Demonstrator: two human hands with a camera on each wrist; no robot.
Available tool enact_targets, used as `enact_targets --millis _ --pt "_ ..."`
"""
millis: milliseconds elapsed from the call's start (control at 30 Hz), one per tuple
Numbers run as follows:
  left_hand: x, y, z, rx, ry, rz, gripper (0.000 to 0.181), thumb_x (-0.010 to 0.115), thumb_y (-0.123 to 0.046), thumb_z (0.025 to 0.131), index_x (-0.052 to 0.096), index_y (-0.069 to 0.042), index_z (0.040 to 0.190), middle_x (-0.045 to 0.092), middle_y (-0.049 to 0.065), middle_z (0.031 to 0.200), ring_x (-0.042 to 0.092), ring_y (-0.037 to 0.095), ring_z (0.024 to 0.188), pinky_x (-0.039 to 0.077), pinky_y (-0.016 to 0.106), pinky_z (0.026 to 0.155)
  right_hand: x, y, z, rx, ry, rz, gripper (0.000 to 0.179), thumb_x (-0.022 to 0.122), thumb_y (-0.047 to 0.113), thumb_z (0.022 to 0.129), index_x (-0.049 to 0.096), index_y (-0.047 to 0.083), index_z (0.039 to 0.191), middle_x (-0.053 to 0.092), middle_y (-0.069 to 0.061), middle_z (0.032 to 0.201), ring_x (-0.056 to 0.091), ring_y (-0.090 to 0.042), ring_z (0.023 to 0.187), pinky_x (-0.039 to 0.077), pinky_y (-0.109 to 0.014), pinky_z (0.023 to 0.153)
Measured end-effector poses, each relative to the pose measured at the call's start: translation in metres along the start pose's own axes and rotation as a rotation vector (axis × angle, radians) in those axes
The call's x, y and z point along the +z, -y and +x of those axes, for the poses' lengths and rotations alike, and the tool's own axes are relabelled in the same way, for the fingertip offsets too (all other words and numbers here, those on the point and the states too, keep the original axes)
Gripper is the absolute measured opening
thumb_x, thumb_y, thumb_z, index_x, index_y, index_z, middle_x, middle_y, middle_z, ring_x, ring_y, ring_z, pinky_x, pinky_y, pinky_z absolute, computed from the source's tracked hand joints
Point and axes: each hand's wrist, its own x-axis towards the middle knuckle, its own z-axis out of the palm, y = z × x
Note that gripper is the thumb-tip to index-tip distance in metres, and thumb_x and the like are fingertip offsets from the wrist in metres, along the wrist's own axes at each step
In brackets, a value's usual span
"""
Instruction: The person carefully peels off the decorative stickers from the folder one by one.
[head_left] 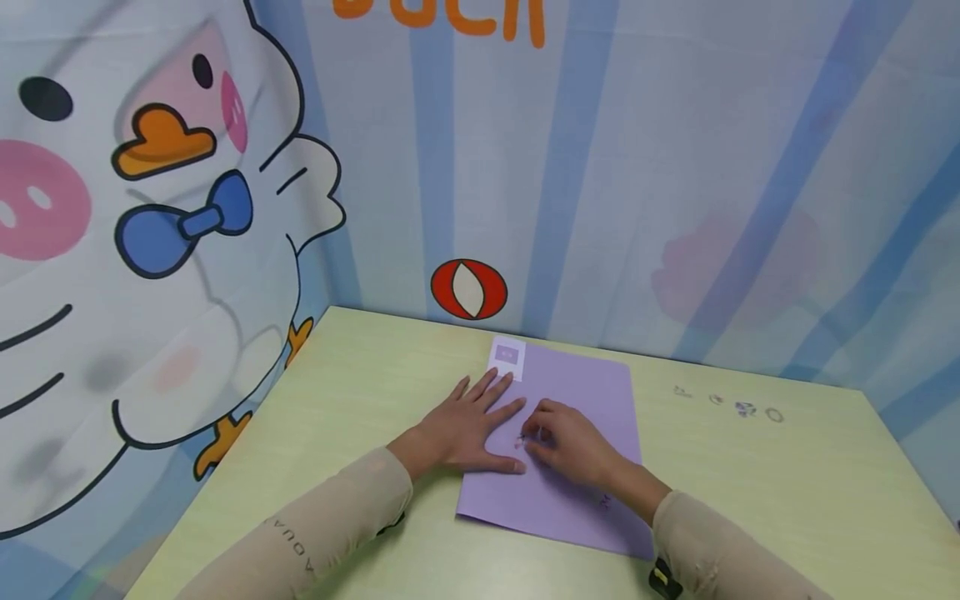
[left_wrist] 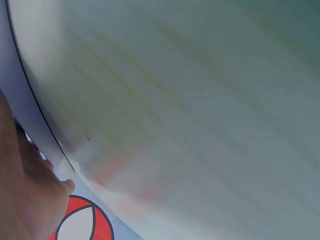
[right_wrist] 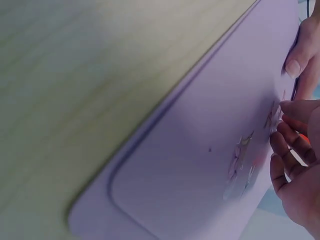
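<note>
Cropped sleeve (head_left: 315, 525), left grip (head_left: 467, 425) splayed on folder (head_left: 581, 382), right grip (head_left: 567, 442) pinched on blurred sticker (head_left: 518, 442)

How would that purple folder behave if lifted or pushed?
Probably light and a little bendy: the purple folder looks thin at its edges. It seems unlikely to roll or tip, lying flat on the table. A push might slide it, though the left hand rests on it.

The left sleeve (head_left: 352, 504) is beige with dark letters (head_left: 295, 543); the right sleeve (head_left: 723, 546), also beige, has a black piece (head_left: 663, 581) beneath.
</note>
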Motion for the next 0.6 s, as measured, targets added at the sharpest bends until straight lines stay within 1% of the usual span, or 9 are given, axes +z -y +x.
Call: enact_targets --millis 167,367,600 --pt "0.0011 -0.0010 0.0007 -0.006 0.000 0.008 0.103 0.038 -0.091 0.090 0.022 -0.030 0.171 0.003 0.006 0.179 -0.004 0.032 0.164 0.008 0.061 0.129 0.0004 0.0005 0.0011 0.010 0.000 -0.001 0.010 0.082 0.012 0.093 0.077 0.010 0.102 0.066 0.004 0.098 0.062 -0.013 0.085 0.055 -0.035 0.078" --pt "0.0027 -0.0011 0.0021 -0.014 0.012 0.024 0.104 0.036 -0.092 0.089 0.020 -0.031 0.171 0.001 0.005 0.179 -0.006 0.031 0.164 0.008 0.060 0.129 0.0034 0.0000 0.0025 0.034 0.006 0.012 0.009 0.081 0.011 0.094 0.076 0.011 0.102 0.064 0.006 0.096 0.061 -0.012 0.085 0.055 -0.033 0.078" --pt "0.0019 -0.0017 0.0010 -0.016 0.006 0.020 0.103 0.036 -0.092 0.089 0.023 -0.030 0.171 0.003 0.006 0.179 -0.003 0.032 0.164 0.010 0.061 0.129 0.0044 -0.0004 0.0047 0.108 0.036 0.086 0.010 0.080 0.010 0.094 0.073 0.013 0.101 0.061 0.008 0.095 0.059 -0.010 0.087 0.055 -0.033 0.080"
